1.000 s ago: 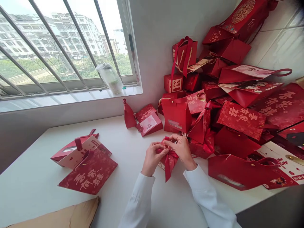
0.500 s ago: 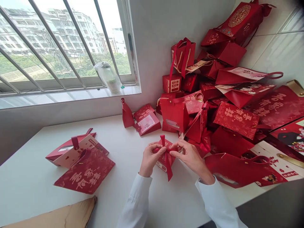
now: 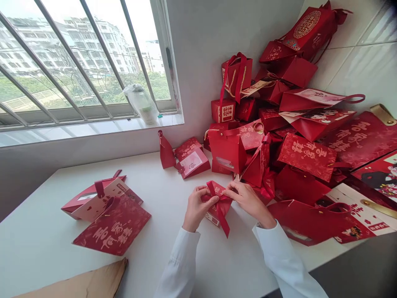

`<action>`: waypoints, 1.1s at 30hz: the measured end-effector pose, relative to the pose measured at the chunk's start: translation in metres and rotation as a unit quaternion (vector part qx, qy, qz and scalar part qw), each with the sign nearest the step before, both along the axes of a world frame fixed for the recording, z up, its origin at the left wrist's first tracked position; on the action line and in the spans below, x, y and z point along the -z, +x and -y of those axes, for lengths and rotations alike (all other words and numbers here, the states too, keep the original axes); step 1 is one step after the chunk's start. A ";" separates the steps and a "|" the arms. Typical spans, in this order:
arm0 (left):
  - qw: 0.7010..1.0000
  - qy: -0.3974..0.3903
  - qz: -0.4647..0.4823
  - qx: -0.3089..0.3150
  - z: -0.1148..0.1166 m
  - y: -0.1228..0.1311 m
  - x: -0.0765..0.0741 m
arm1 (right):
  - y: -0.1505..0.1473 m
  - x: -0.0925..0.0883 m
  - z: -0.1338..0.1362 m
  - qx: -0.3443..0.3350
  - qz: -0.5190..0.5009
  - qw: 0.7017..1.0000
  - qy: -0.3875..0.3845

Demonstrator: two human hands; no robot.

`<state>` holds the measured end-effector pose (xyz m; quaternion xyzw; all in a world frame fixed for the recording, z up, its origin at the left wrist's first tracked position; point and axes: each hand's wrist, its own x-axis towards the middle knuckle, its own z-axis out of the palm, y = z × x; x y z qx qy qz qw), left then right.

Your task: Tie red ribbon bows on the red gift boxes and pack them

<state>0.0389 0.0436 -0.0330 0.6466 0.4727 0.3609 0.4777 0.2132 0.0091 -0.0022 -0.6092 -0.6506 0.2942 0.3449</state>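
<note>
A small red gift box (image 3: pixel 213 216) sits on the white table in front of me, with a red ribbon (image 3: pixel 222 215) crossing its top and one tail hanging down its near side. My left hand (image 3: pixel 197 206) pinches the ribbon at the left of the box top, thumb and forefinger together. From the right, my right hand (image 3: pixel 245 199) has its fingertips closed on the ribbon near the middle. The ribbon forms a loop at the upper left. Exactly how the strands cross is partly hidden by my fingers.
A large heap of red gift bags and boxes (image 3: pixel 305 157) fills the right side against the wall. Several folded bags (image 3: pixel 116 227) stand at left. Two small red boxes (image 3: pixel 194 159) are by the wall. Brown cardboard (image 3: pixel 83 281) lies front left; a bagged cup (image 3: pixel 144 105) is on the sill.
The ribbon's upper end has folded over into a loop, and its lower tail has swung right. My right hand has shifted slightly left; my left hand stays near the same spot.
</note>
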 end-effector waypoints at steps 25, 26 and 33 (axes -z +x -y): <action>0.974 0.043 -0.088 -0.202 0.036 -0.009 -0.004 | -0.027 -0.008 -0.036 -0.123 0.005 0.990 0.062; 0.977 0.038 -0.071 -0.199 0.037 -0.010 -0.003 | -0.028 -0.009 -0.035 -0.121 -0.005 0.990 0.066; 0.992 -0.007 0.038 -0.118 0.044 -0.028 -0.005 | -0.013 0.000 -0.017 -0.045 -0.082 0.995 0.044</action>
